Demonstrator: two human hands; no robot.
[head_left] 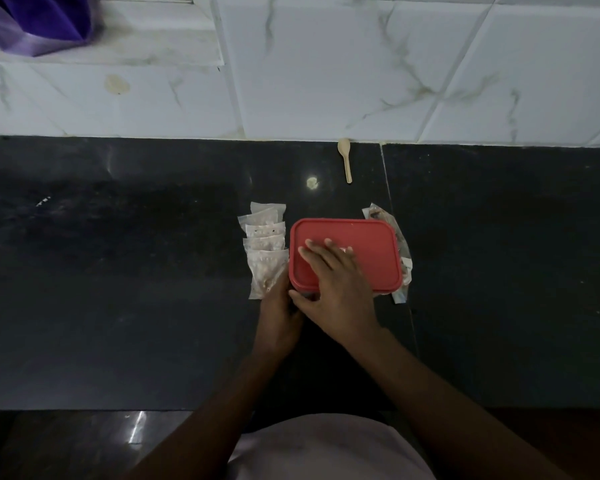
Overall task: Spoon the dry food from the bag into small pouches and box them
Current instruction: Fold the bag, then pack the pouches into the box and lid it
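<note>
Small clear plastic pouches of dry food lie in an overlapping row just left of centre on the dark stone counter, their right edges touching or nearly touching the box. None of them looks boxed yet.

The left hand sits at the near-left corner of the rectangular plastic box with a red lid. Its fingers are hidden behind the other hand, so I cannot tell whether they grip the base.

The right hand lies flat on the lid with its fingers straight and spread, and its thumb is down at the near rim.

With the lid on and the pouches outside, the step is probably getting the lid off. To do it well, pin the base with the left hand and peel one corner up with the right thumb. Lift the lid rather than sliding it, so the row of pouches stays put.

A small pale wooden spoon lies above centre by the wall. The crumpled clear food bag lies against the box's right side.
</note>
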